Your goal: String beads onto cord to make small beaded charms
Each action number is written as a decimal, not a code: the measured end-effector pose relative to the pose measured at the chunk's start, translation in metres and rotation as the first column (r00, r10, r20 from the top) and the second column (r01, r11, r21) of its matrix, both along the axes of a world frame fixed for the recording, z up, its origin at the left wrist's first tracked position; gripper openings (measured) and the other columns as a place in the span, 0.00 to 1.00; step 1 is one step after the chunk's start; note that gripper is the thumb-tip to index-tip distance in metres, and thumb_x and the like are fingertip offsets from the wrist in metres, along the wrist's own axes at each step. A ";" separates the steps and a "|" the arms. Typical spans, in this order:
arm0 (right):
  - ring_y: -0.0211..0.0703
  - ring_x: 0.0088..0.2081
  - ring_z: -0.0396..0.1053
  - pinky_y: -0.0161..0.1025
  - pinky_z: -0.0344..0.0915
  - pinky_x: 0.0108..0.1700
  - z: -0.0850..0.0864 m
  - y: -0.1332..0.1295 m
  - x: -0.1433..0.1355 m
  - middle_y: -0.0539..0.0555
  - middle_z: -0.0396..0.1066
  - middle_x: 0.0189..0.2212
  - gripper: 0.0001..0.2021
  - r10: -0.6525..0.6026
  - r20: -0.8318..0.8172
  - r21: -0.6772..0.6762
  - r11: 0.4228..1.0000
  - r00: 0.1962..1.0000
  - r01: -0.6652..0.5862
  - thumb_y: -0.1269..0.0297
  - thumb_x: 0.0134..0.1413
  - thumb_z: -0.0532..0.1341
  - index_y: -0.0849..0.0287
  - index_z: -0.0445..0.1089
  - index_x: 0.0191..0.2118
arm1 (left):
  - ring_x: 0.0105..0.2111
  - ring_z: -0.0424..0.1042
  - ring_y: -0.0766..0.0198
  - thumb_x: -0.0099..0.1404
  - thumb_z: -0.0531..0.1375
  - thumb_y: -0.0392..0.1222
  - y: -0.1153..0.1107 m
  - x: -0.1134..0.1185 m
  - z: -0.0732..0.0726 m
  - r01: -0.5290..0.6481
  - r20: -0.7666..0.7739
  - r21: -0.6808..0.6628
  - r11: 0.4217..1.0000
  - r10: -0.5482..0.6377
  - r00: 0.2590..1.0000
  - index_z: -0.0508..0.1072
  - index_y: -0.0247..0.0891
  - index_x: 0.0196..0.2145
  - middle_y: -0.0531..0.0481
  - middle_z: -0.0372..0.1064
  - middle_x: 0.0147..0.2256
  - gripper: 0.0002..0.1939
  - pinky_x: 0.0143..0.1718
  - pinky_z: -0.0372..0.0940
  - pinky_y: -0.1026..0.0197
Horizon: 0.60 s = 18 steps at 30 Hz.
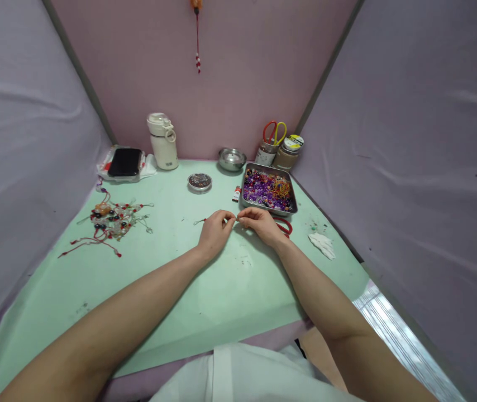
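Note:
My left hand (216, 233) and my right hand (262, 224) meet tip to tip above the green tabletop, both closed in a pinch. A thin cord (200, 221) with a red bit and a pale loop pokes out to the left of my left hand, which appears to grip it. Between the fingertips is something tiny that I cannot make out. Partly hidden behind my right wrist lie red-handled scissors (285, 226). Just beyond my right hand stands a metal tray (270, 211) full of purple, orange and clear beads (259, 190).
At left lies a pile of beaded cords (115, 220). Behind are a black phone (125, 162), a white bottle (165, 151), a round container (199, 182), a steel bowl (232, 160) and two jars, one holding scissors (275, 132). A crumpled tissue (322, 245) sits right. Fabric walls enclose the table.

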State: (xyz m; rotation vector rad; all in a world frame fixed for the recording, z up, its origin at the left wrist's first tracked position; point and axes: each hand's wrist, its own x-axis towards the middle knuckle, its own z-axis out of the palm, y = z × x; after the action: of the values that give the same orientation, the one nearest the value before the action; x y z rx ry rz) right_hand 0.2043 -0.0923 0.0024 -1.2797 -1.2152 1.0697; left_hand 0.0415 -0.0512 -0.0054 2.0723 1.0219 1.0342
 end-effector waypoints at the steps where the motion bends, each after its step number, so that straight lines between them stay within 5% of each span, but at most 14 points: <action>1: 0.33 0.26 0.61 0.37 0.59 0.33 0.001 0.000 0.000 0.47 0.69 0.26 0.09 0.003 0.002 0.000 1.000 1.000 -0.003 0.61 0.43 0.67 0.57 0.73 0.32 | 0.30 0.67 0.63 0.63 0.57 0.36 0.000 0.000 0.000 0.003 0.001 0.001 1.000 -0.003 1.000 0.73 0.38 0.31 0.50 0.72 0.31 0.05 0.35 0.62 0.62; 18: 0.36 0.29 0.69 0.36 0.62 0.34 -0.005 0.001 0.002 0.48 0.74 0.28 0.17 0.029 -0.042 -0.008 1.000 0.999 -0.029 0.63 0.43 0.69 0.57 0.68 0.42 | 0.36 0.71 0.62 0.65 0.57 0.34 0.000 -0.001 -0.004 0.113 -0.031 0.126 0.986 -0.110 0.993 0.75 0.39 0.37 0.50 0.73 0.35 0.07 0.39 0.63 0.62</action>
State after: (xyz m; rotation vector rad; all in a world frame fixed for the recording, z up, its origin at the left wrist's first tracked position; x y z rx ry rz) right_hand 0.2062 -0.0913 -0.0031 -1.2437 -1.2026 1.1184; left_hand 0.0405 -0.0513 -0.0095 2.2228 0.8606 1.0442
